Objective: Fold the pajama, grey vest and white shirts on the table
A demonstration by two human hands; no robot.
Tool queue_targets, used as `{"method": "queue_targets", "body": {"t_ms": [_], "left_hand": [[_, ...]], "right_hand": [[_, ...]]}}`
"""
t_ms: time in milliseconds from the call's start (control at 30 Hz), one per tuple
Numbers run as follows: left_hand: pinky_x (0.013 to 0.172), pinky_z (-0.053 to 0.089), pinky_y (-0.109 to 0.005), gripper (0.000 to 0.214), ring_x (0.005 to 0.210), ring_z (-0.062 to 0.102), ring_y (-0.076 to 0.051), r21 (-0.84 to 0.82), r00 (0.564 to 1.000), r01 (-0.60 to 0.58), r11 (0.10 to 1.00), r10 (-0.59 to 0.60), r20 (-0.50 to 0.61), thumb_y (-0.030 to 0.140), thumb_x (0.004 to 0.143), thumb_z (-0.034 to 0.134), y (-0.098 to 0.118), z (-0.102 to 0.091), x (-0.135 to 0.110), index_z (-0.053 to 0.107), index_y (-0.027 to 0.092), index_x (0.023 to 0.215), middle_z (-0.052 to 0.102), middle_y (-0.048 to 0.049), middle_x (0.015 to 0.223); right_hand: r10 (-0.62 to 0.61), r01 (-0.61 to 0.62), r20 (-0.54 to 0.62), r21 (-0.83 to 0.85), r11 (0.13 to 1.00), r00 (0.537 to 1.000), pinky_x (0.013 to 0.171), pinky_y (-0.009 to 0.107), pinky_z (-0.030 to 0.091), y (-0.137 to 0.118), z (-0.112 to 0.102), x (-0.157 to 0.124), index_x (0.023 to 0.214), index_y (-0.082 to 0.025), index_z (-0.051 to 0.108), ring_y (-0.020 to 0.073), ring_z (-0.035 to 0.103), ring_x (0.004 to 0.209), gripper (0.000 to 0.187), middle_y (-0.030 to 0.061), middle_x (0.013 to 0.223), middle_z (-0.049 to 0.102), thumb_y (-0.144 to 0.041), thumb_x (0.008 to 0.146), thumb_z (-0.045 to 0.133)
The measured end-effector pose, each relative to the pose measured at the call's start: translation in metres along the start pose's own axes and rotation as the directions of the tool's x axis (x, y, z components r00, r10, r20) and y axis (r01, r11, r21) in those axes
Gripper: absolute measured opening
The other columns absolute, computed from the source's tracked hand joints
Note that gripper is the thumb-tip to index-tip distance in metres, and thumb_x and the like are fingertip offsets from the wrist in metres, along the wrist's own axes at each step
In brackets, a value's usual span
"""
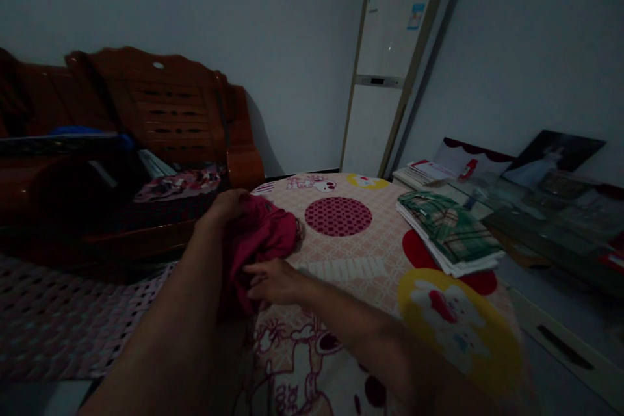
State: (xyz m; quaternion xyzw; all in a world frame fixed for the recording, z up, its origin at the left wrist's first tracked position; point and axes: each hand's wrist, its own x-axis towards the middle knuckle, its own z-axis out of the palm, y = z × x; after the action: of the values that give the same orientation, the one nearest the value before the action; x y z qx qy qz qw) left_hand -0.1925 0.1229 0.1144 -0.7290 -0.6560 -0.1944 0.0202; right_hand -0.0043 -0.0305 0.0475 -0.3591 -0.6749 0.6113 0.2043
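We are holding the red garment [266,234] in the grip of the left hand [225,206]; the right hand [275,281] is resting on it, grip wide.

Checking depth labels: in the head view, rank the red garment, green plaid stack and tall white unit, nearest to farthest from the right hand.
1. red garment, touching the right hand, just left of it.
2. green plaid stack, off to the right.
3. tall white unit, far back, standing upright.
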Motion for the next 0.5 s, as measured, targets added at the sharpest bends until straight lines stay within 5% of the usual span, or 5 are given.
{"method": "queue_targets", "body": {"t_ms": [100,200,333,400,500], "left_hand": [[0.097,0.049,-0.037,0.052,0.113,0.064,-0.03,0.027,0.997,-0.067,0.997,0.068,-0.037,0.015,0.07,0.052,0.025,0.015,-0.01,0.068,0.013,0.12,0.069,-0.0165,0.121],[0.11,0.039,-0.043,0.054,0.13,0.052,-0.028,0.018,0.973,-0.211,0.977,0.211,-0.096,0.019,0.079,0.048,0.064,0.032,-0.03,0.06,0.017,0.131,0.056,-0.0137,0.141],[0.11,0.033,-0.058,0.047,0.134,0.047,-0.035,0.058,0.928,-0.323,0.945,0.304,0.216,0.032,0.079,0.056,0.083,0.053,-0.053,0.065,0.027,0.125,0.056,-0.0098,0.142],[0.104,0.044,-0.044,0.055,0.125,0.057,-0.031,0.021,0.902,-0.293,0.956,0.269,0.337,0.023,0.072,0.058,0.069,0.056,-0.053,0.064,0.026,0.127,0.062,-0.009,0.135],[0.101,0.047,-0.032,0.067,0.121,0.06,-0.028,-0.026,0.889,-0.312,0.95,0.301,0.345,0.014,0.065,0.057,0.043,0.052,-0.044,0.062,0.023,0.131,0.062,-0.0079,0.135]], "right_hand": [[0.076,-0.078,0.039,0.067,0.995,0.996,0.052,0.022,0.051,0.002,-0.02,-0.023,0.119,-0.015,0.066,0.011,0.063,0.055,0.038,-0.0004,0.074,0.067,-0.016,0.081,0.061],[0.073,-0.065,-0.156,0.057,0.996,0.985,0.05,0.02,0.049,0.006,-0.047,-0.049,0.102,-0.015,0.071,0.0096,0.061,0.052,0.025,0.0004,0.072,0.068,-0.014,0.08,0.06],[0.002,-0.046,-0.478,-0.079,0.996,0.878,0.056,0.023,0.049,0.014,-0.098,-0.095,0.095,-0.014,0.073,0.0121,0.063,0.058,0.021,0.0031,0.074,0.07,-0.017,0.08,0.058],[-0.143,-0.083,-0.663,-0.297,0.951,0.735,0.066,0.027,0.05,0.018,-0.133,-0.13,0.091,-0.015,0.074,0.015,0.065,0.069,0.019,0.005,0.08,0.072,-0.018,0.079,0.058],[-0.344,-0.376,-0.874,-0.463,0.803,0.343,0.082,0.034,0.049,0.025,-0.188,-0.19,0.091,-0.012,0.073,0.0214,0.066,0.086,0.024,0.0117,0.092,0.073,-0.02,0.083,0.053]]}}
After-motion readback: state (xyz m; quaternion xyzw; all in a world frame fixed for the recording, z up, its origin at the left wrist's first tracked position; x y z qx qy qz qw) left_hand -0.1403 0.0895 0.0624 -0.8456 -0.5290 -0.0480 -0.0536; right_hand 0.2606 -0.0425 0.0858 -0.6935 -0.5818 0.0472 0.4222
